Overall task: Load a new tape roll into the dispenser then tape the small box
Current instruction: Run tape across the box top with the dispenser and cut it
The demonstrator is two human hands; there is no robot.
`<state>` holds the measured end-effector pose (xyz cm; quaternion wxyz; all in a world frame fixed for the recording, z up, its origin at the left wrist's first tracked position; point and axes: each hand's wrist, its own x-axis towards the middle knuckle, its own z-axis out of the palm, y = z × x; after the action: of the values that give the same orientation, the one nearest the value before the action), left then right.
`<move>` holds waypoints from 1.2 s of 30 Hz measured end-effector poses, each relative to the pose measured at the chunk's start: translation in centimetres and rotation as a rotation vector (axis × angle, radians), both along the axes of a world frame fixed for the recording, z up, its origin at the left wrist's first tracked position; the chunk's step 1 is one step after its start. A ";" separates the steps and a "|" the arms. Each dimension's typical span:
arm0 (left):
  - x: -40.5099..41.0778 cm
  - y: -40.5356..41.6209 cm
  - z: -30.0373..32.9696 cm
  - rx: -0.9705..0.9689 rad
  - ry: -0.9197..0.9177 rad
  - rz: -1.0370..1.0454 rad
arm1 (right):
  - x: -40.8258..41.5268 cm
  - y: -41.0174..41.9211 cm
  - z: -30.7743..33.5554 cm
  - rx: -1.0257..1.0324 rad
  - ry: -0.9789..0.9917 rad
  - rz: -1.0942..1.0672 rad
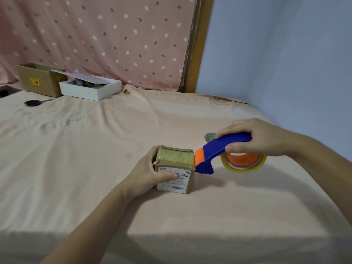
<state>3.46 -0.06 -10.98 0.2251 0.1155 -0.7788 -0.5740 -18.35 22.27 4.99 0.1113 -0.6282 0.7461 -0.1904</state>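
At about ten o'clock, far back on the peach bedsheet [95,149], black-handled scissors [33,103] lie flat beside an open brown cardboard carton [38,80] and a shallow white box [89,90] with a pale lid resting askew on it. A pink dotted curtain [104,35] hangs behind them.

Near the centre, the left hand [150,174] grips the small box [176,168], a squat cardboard cube standing upright on the soft, wrinkled sheet. The fingers wrap its left side and the thumb presses across the white barcode label on the near face. A glossy yellowish strip of tape covers the top, running left to right.

At three o'clock from the box, the tape dispenser [219,149] is a smooth blue plastic handle with an orange front piece. Its long axis runs from upper right down to lower left, the orange end touching the box's top right edge. The right hand [261,138] is closed round the handle, fingers over the top, thumb below. Beneath it hangs the tape roll [245,162], clear yellowish tape on an orange core.
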 end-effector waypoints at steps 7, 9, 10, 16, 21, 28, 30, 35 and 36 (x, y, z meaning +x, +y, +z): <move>0.1 0.1 0.0 -0.010 -0.013 0.021 | 1.3 -1.2 0.3 -0.042 0.119 -0.030; 0.2 0.1 0.0 -0.010 -0.005 0.052 | 1.6 -1.3 -1.4 0.074 0.307 0.040; 0.2 0.1 0.0 -0.009 -0.004 0.059 | 1.5 -1.3 -2.6 0.096 0.341 0.045; -0.1 0.1 -0.3 0.045 -0.004 0.054 | -1.1 -0.4 -6.5 -0.163 -0.112 -0.181; -0.1 0.2 -0.4 0.119 0.036 0.084 | -1.9 -1.3 -9.2 -0.462 -0.580 -0.482; 0.0 0.4 -0.7 0.140 0.080 0.112 | -3.4 -1.6 -13.7 -0.339 -1.101 -0.752; 0.1 0.5 -0.6 0.126 0.078 0.117 | -4.0 -1.2 -14.1 -0.289 -0.627 -0.838; 0.2 1.7 -0.4 -0.002 0.064 0.130 | -1.6 -0.6 -13.8 -0.347 0.073 -0.881; 0.2 2.1 -0.2 -0.048 0.059 0.122 | 0.2 -0.9 -13.7 -0.503 0.103 -0.808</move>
<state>3.70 2.00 -11.21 0.2854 0.1404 -0.7769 -0.5433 -18.12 21.35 -8.71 -0.1643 -0.3040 0.8659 -0.3618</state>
